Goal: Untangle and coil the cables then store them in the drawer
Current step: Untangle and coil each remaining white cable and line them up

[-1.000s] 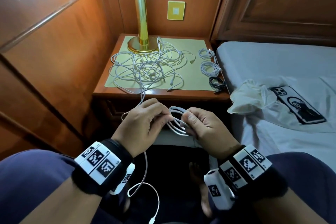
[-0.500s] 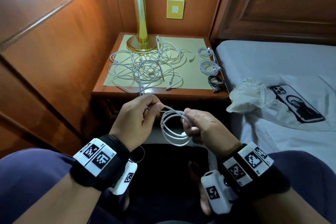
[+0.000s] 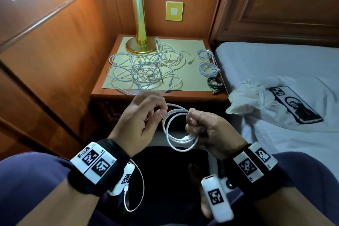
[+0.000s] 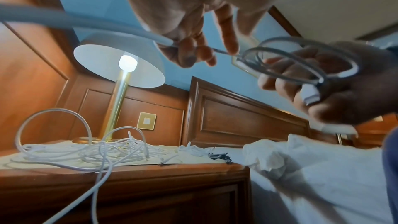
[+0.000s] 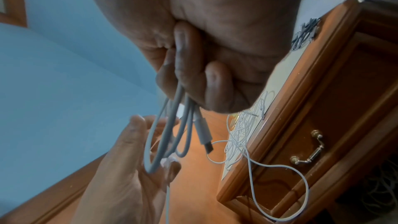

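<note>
Head view: right hand [image 3: 209,130] grips a small white cable coil [image 3: 178,130] above the lap; left hand [image 3: 141,121] pinches its loose strand, tangled cables [image 3: 146,68] on the nightstand [image 3: 192,95]. Left wrist: fingertips [image 4: 189,55] pinch strand. Right wrist: fingers [image 5: 185,67] curled round loops, drawer [image 5: 323,125] closed.

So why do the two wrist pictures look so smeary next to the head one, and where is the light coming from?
Head view: sharp, lit by the lamp, whose bulb glares white under the shade. Left wrist view: the left hand and the cable close to the lens are blurred, and the wide lens tilts the headboard. Right wrist view: the right hand is dark and soft against the pale wall.
</note>
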